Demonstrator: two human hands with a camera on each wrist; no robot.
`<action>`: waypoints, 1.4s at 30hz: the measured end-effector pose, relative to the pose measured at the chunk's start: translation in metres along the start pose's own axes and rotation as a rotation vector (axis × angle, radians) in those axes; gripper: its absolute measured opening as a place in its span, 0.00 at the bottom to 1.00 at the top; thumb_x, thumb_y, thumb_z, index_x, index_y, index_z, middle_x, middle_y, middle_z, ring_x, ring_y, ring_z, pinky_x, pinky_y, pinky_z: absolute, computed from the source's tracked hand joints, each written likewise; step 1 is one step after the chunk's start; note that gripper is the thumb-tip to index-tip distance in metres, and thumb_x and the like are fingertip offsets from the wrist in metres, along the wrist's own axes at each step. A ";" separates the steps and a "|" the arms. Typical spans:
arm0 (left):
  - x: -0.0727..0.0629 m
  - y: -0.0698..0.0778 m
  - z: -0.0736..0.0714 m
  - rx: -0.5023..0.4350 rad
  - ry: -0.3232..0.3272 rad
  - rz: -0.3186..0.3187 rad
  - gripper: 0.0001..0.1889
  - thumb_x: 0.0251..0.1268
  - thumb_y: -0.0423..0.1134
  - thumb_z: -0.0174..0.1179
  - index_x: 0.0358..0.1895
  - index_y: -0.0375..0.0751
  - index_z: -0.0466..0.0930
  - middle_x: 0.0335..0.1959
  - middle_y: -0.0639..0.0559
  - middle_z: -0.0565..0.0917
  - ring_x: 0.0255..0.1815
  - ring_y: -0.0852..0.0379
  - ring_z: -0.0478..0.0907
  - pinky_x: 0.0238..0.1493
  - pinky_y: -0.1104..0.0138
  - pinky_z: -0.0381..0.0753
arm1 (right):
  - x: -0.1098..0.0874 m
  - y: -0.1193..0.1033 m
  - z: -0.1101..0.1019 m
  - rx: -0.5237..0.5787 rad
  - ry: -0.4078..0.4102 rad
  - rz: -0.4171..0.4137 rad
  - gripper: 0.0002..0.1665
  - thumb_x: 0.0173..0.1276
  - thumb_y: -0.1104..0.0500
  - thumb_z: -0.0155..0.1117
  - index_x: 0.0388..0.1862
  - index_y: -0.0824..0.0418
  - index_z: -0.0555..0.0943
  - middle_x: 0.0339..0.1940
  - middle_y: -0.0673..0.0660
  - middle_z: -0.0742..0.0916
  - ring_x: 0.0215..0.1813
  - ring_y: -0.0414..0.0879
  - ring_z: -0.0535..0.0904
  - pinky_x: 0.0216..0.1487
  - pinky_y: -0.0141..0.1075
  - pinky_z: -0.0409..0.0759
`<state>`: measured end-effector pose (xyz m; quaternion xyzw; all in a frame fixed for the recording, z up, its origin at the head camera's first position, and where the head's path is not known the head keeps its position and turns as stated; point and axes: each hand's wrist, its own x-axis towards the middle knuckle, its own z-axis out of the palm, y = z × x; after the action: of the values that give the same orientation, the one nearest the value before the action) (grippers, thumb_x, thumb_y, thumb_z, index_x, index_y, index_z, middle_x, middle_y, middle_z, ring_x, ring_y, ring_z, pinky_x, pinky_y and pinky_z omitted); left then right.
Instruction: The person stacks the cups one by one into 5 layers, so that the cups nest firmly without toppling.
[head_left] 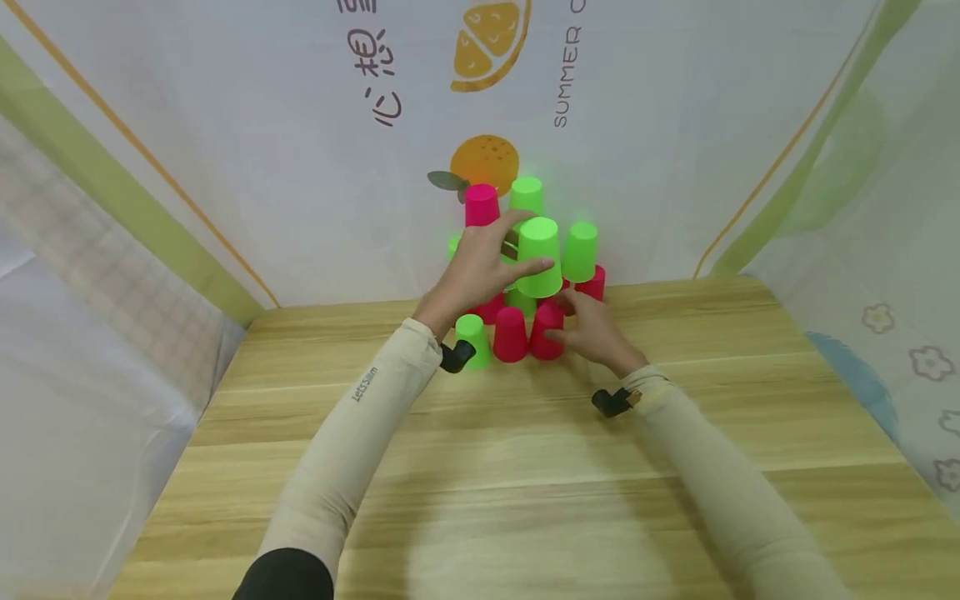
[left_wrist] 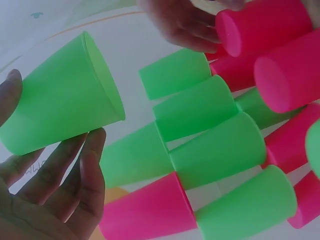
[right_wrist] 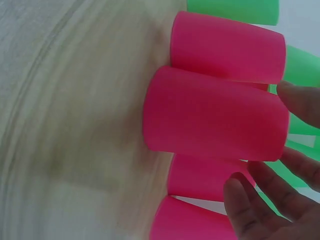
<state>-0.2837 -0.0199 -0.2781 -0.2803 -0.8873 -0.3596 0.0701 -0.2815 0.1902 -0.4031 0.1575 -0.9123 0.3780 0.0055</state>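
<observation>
A green cup [head_left: 539, 258], upside down in the head view, is held in the air by my left hand [head_left: 483, 262]. In the left wrist view that green cup [left_wrist: 65, 100] lies between the thumb and the fingers, apart from the stack. My right hand [head_left: 597, 333] is low at the front right, at a red cup [head_left: 547, 332] standing upside down on the table. The right wrist view has this red cup [right_wrist: 215, 115] between the thumb and fingertips of my right hand [right_wrist: 280, 195], near its closed end. Behind are stacked green and red cups, partly hidden by my hands.
A red cup [head_left: 511, 335] and a green cup [head_left: 472, 337] stand in the front row to the left. Higher in the stack are a red cup [head_left: 482, 206] and a green cup [head_left: 580, 252]. The wooden table [head_left: 510, 500] meets a printed white cloth [head_left: 637, 142] behind the stack.
</observation>
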 end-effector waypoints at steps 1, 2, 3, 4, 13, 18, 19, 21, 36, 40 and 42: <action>0.004 0.002 0.001 0.009 -0.001 0.002 0.38 0.61 0.56 0.69 0.72 0.49 0.68 0.56 0.48 0.85 0.51 0.54 0.85 0.53 0.63 0.86 | 0.000 0.002 0.001 -0.002 -0.002 0.008 0.34 0.62 0.59 0.73 0.65 0.68 0.73 0.61 0.65 0.81 0.63 0.62 0.77 0.65 0.55 0.78; 0.008 0.004 0.001 0.020 -0.005 0.000 0.38 0.61 0.57 0.69 0.73 0.50 0.68 0.55 0.48 0.85 0.51 0.55 0.85 0.52 0.64 0.85 | 0.000 0.002 0.002 -0.001 -0.003 0.012 0.34 0.62 0.59 0.73 0.65 0.69 0.73 0.61 0.66 0.81 0.63 0.62 0.77 0.65 0.55 0.79; 0.013 0.005 0.002 0.031 -0.008 -0.004 0.38 0.61 0.57 0.69 0.73 0.50 0.68 0.55 0.48 0.85 0.51 0.55 0.85 0.52 0.65 0.85 | 0.000 0.003 0.003 -0.001 -0.003 0.013 0.34 0.63 0.59 0.73 0.65 0.69 0.73 0.61 0.66 0.81 0.62 0.62 0.77 0.65 0.54 0.79; 0.017 0.007 0.003 0.043 -0.005 -0.001 0.37 0.61 0.57 0.69 0.72 0.50 0.68 0.55 0.48 0.85 0.51 0.55 0.85 0.52 0.66 0.85 | -0.001 0.003 0.003 -0.002 -0.001 0.015 0.34 0.62 0.59 0.73 0.64 0.69 0.73 0.61 0.66 0.81 0.62 0.62 0.77 0.64 0.54 0.79; 0.058 0.019 0.007 0.103 0.020 -0.028 0.34 0.61 0.56 0.70 0.68 0.48 0.74 0.54 0.51 0.87 0.51 0.57 0.84 0.50 0.69 0.83 | 0.000 0.003 0.009 -0.005 0.021 0.005 0.32 0.62 0.60 0.73 0.62 0.69 0.74 0.58 0.66 0.83 0.60 0.62 0.79 0.62 0.53 0.80; 0.078 0.023 0.010 0.162 -0.011 -0.057 0.33 0.62 0.57 0.67 0.67 0.45 0.74 0.56 0.50 0.85 0.55 0.55 0.78 0.53 0.68 0.81 | 0.000 0.005 0.012 -0.010 0.029 0.008 0.32 0.62 0.60 0.73 0.62 0.69 0.74 0.58 0.66 0.83 0.59 0.61 0.79 0.62 0.52 0.81; 0.081 0.023 0.010 0.173 -0.016 -0.069 0.33 0.62 0.57 0.67 0.67 0.45 0.74 0.56 0.50 0.84 0.56 0.55 0.77 0.54 0.68 0.80 | 0.000 0.005 0.012 -0.011 0.032 0.004 0.32 0.62 0.60 0.73 0.62 0.69 0.74 0.58 0.66 0.83 0.59 0.61 0.79 0.62 0.52 0.81; 0.087 0.024 0.010 0.197 -0.019 -0.099 0.33 0.62 0.58 0.67 0.67 0.45 0.73 0.58 0.50 0.83 0.59 0.55 0.74 0.55 0.68 0.80 | 0.000 0.004 0.012 -0.006 0.034 -0.004 0.32 0.62 0.60 0.73 0.62 0.69 0.74 0.58 0.66 0.83 0.58 0.61 0.79 0.61 0.53 0.81; 0.111 0.021 0.024 0.302 0.067 -0.197 0.31 0.58 0.61 0.68 0.61 0.50 0.79 0.51 0.55 0.80 0.62 0.56 0.60 0.61 0.63 0.64 | 0.000 0.000 0.010 0.016 0.053 -0.003 0.30 0.61 0.60 0.73 0.60 0.68 0.75 0.56 0.65 0.84 0.58 0.60 0.80 0.62 0.54 0.80; 0.113 0.020 0.030 0.329 0.058 -0.210 0.30 0.58 0.61 0.68 0.61 0.51 0.79 0.51 0.55 0.81 0.65 0.56 0.60 0.63 0.59 0.58 | 0.000 0.003 0.010 0.025 0.049 0.010 0.30 0.61 0.59 0.74 0.61 0.66 0.75 0.57 0.63 0.83 0.58 0.59 0.80 0.62 0.53 0.81; 0.114 0.019 0.033 0.350 0.057 -0.209 0.30 0.59 0.62 0.67 0.60 0.51 0.78 0.50 0.55 0.81 0.64 0.55 0.61 0.62 0.58 0.57 | 0.000 0.004 0.010 0.023 0.050 0.008 0.31 0.61 0.59 0.74 0.61 0.66 0.75 0.57 0.63 0.83 0.58 0.59 0.80 0.61 0.53 0.81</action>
<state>-0.3653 0.0644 -0.2537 -0.1599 -0.9581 -0.2131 0.1052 -0.2818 0.1860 -0.4134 0.1443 -0.9081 0.3924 0.0249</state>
